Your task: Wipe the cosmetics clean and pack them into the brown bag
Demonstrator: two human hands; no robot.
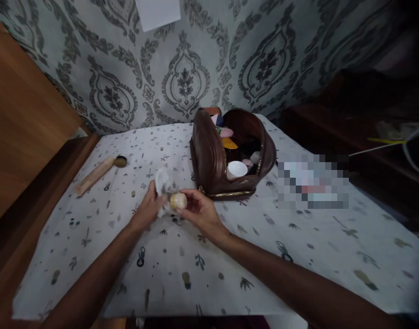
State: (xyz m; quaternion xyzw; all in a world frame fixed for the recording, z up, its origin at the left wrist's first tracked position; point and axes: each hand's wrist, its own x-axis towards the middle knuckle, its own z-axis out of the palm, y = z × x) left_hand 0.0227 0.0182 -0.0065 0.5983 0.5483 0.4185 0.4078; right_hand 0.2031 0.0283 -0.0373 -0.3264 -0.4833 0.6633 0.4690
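Between my hands, over the middle of the table, is a small cream-coloured container with a yellowish band (pixel 178 201). My right hand (pixel 204 212) grips it from the right with thumb and fingers. A crumpled white cloth or wipe (pixel 164 180) is in my left hand (pixel 148 208), bunched against the container's left end. Some of the left fingers are hidden behind the cloth and blurred. Just behind my right hand stands a brown leather toiletry bag (pixel 209 155), unzipped, with a white round lid or jar (pixel 237 170) and several coloured items inside.
A beige tube with a dark cap (pixel 96 175) lies at the left on the patterned tablecloth (pixel 196 292). A blurred-out flat item (pixel 312 185) lies at the right. Wooden furniture (pixel 28 109) borders the left side, and a patterned wall (pixel 185 77) rises behind.
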